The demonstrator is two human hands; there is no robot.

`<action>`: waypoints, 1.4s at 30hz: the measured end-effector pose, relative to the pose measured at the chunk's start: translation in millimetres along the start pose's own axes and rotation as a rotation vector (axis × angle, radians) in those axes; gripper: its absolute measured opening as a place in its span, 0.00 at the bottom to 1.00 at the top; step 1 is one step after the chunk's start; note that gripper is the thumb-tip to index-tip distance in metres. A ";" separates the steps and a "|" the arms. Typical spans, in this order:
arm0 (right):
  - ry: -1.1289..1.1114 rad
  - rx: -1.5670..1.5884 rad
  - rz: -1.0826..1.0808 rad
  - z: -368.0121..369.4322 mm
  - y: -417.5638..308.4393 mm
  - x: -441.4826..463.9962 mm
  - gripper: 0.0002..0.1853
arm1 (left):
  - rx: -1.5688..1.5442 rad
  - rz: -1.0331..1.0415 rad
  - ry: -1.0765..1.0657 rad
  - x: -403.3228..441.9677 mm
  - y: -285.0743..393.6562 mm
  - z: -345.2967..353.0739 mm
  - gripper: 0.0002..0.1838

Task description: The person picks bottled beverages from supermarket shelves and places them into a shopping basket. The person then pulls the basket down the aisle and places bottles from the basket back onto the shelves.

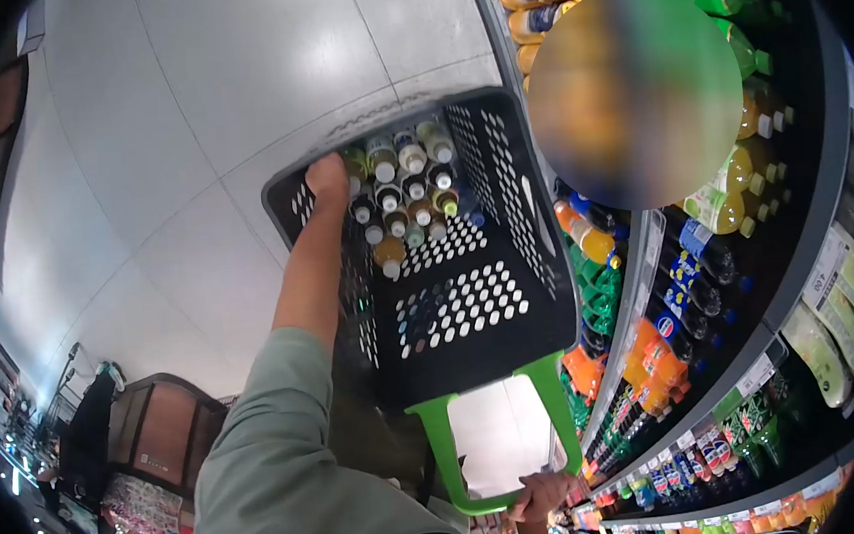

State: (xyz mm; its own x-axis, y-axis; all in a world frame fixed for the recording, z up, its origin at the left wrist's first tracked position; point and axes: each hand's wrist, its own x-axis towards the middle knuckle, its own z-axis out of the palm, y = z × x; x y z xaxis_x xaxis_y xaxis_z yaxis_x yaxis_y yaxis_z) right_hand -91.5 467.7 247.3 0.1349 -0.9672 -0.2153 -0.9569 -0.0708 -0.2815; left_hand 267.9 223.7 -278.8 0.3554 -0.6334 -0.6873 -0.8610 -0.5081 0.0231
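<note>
A black perforated basket [455,370] stands on the floor with several capped bottles [416,188] upright at its far end. My left hand [328,179] reaches over the basket's left side beside the bottles, fingers bent down; what they hold, if anything, is hidden. Near the bottom of the view, my right hand [543,496] is wrapped round the corner of the basket's green handle [486,504]. One amber bottle [389,257] is nearest to me in the group.
Shelves [640,290] of drink bottles run close along the right side, with price labels on their edges. Pale floor tiles [260,59] lie ahead and left. Brown display stands [154,429] are at the lower left. A blurred disc covers part of the shelves.
</note>
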 end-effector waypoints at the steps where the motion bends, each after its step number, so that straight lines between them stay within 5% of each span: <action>1: -0.012 0.022 -0.012 -2.8 -3.1 6.9 0.11 | 0.017 0.006 -0.053 -2.5 -3.7 -9.2 0.13; 6: 0.115 0.079 -0.040 1.2 -12.1 27.5 0.12 | -0.033 -0.044 0.095 -41.9 3.1 -97.9 0.16; 9: 0.155 0.152 -0.037 -2.4 -20.3 40.1 0.04 | -0.046 0.065 0.120 -90.2 -8.6 -169.2 0.17; 11: 0.229 0.176 -0.036 0.4 -23.9 44.6 0.05 | -0.152 0.315 0.241 -123.4 -22.1 -211.8 0.19; 17: 0.158 0.372 -0.089 -30.0 -34.8 63.6 0.02 | -0.507 0.446 0.318 -297.9 7.1 -393.5 0.18; 21: 0.127 0.849 -0.122 -84.5 -21.6 88.2 0.19 | -0.549 0.698 0.260 -428.8 70.0 -475.5 0.18; 23: 0.279 0.805 -0.322 -151.4 -17.5 109.8 0.35 | -0.507 0.755 0.201 -499.5 113.8 -502.8 0.17; 27: 0.290 0.768 -0.356 -220.9 0.1 124.7 0.52 | -0.517 1.100 0.082 -612.6 199.8 -512.1 0.12; 28: 0.160 1.069 -0.342 -223.0 12.3 125.0 0.52 | -0.658 1.139 0.045 -620.1 218.8 -501.2 0.11; 31: 0.447 1.036 -0.304 -236.0 44.5 107.1 0.49 | -0.678 1.138 -0.044 -650.5 260.8 -481.0 0.14; 33: 0.550 0.989 -0.214 -239.3 68.7 95.8 0.45 | -0.706 1.449 0.365 -669.2 289.8 -440.5 0.20; 35: 0.892 0.551 -0.148 -223.4 99.8 105.3 0.52 | -0.763 1.227 0.017 -687.2 315.3 -420.9 0.26; 36: 0.955 0.482 -0.078 -222.2 108.3 103.6 0.51 | -0.792 1.217 0.035 -683.2 332.5 -409.8 0.25; 42: 0.905 0.509 0.005 -225.5 166.6 79.5 0.47 | -0.978 1.355 -0.166 -632.6 423.1 -355.5 0.19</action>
State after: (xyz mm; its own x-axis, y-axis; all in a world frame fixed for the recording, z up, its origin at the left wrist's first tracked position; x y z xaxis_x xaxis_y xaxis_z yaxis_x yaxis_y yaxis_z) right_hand -298.1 324.0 394.2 -0.3137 -0.8037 0.5056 -0.7067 -0.1580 -0.6896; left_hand -191.9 202.0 423.9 -0.4967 -0.8561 0.1429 0.0642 0.1279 0.9897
